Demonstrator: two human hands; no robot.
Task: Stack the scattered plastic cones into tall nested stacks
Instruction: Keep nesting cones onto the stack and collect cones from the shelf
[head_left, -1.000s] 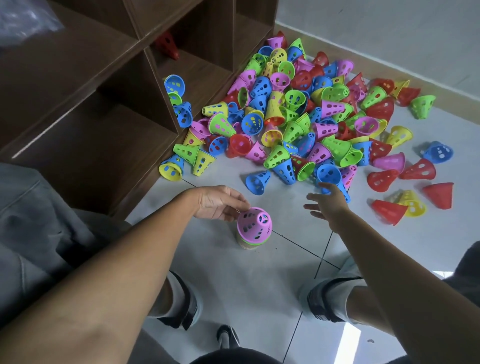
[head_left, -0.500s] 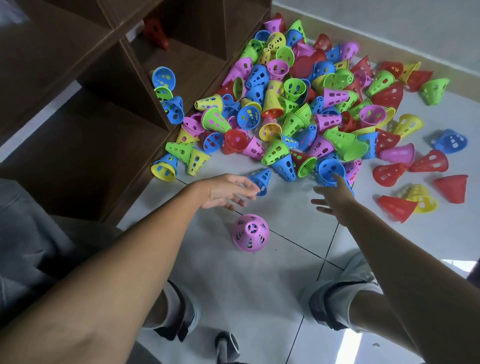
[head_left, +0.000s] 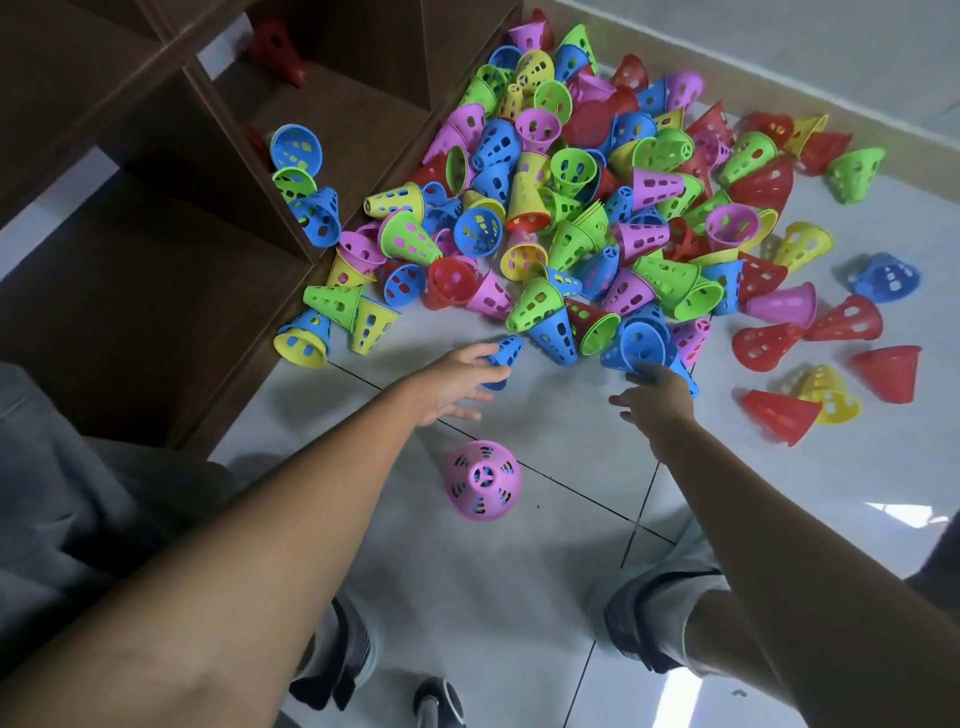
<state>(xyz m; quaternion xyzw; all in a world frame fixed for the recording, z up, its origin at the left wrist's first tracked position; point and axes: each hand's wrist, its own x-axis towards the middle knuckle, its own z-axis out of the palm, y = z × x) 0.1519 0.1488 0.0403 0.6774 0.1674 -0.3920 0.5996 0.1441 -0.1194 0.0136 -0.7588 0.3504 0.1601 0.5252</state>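
Note:
A short nested stack topped by a pink cone stands upright on the floor tiles between my arms. Beyond it lies a big heap of perforated cones in blue, green, yellow, pink and red. My left hand reaches over a small blue cone lying on its side, fingers spread and touching it. My right hand is stretched toward a blue cone at the heap's near edge, fingertips at its rim, fingers loosely extended.
A dark wooden shelf unit stands on the left, with a few cones in its lower compartment. Loose red and yellow cones lie at the right. A white wall and skirting run behind the heap. My feet are below.
Both hands have moved forward from the pink-topped stack to the heap's near edge. The left hand now touches the small blue cone; the right reaches the blue cone's rim.

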